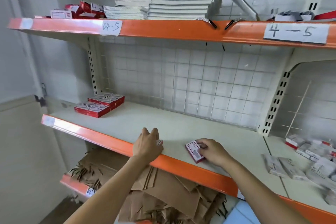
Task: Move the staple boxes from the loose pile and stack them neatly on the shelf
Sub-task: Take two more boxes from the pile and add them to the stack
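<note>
each grip holds a staple box: left hand (148, 144), right hand (211, 151), on shelf (181, 129).

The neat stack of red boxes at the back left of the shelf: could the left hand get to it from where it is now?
Probably yes. The left hand rests near the shelf edge, and only bare surface lies between it and the stack.
</note>
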Motion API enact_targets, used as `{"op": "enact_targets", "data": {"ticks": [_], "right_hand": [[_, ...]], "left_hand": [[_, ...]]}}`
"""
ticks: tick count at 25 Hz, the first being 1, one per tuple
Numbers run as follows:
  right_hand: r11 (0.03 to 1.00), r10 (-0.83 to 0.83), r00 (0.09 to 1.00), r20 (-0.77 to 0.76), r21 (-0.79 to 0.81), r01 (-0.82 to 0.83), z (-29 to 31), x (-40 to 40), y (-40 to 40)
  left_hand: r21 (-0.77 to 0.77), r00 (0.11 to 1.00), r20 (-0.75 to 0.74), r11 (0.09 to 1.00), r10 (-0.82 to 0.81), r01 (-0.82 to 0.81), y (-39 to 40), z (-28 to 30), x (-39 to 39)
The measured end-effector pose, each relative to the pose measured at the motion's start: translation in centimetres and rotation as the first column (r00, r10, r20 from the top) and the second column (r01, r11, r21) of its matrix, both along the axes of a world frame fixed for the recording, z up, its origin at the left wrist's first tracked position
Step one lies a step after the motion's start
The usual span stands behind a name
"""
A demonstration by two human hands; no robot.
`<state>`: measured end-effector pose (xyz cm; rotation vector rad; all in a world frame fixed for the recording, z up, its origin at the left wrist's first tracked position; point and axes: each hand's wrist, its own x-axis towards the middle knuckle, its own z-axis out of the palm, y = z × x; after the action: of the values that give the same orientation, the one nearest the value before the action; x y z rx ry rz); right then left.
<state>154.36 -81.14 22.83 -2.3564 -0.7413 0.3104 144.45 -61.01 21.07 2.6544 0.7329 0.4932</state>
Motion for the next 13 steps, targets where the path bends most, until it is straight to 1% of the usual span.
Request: {"op": "enact_targets", "data": {"ticks": [3,7,8,10,12,13], "right_hand": [[0.999,0.036,0.999,0.023,0.009,-0.037,-0.5,1.2,1.9],[0.997,0.081,0.993,0.091,0.009,-0.082,-0.8,3.2,5.0],[0.995,0.097,0.988,0.116,-0.004,-0.098,-0.8,3.8,5.8],[0.99,0.142,0.978,0.151,-0.033,-0.139,-0.8,4.9,7.5],[0.976,0.207,0.967,0.148,-0.093,-0.195,-0.4,5.6,8.7],[0.961,0.248,0.96,0.133,-0.162,-0.226,-0.1,5.8,9.1]], "left_hand": [[0.016,0.999,-0.029,0.999,0.03,-0.029,1.0,0.1,1.4],[-0.026,0.993,-0.104,0.998,0.056,-0.059,2.5,0.6,3.6],[-0.039,0.99,-0.129,0.997,0.061,-0.067,2.9,0.5,4.2],[-0.122,0.99,-0.13,0.99,0.056,-0.072,3.9,0.6,5.2],[-0.1,0.994,-0.109,0.995,-0.012,0.001,5.4,0.6,5.6],[-0.059,0.99,-0.113,0.995,-0.084,0.078,6.2,0.7,5.6]]}}
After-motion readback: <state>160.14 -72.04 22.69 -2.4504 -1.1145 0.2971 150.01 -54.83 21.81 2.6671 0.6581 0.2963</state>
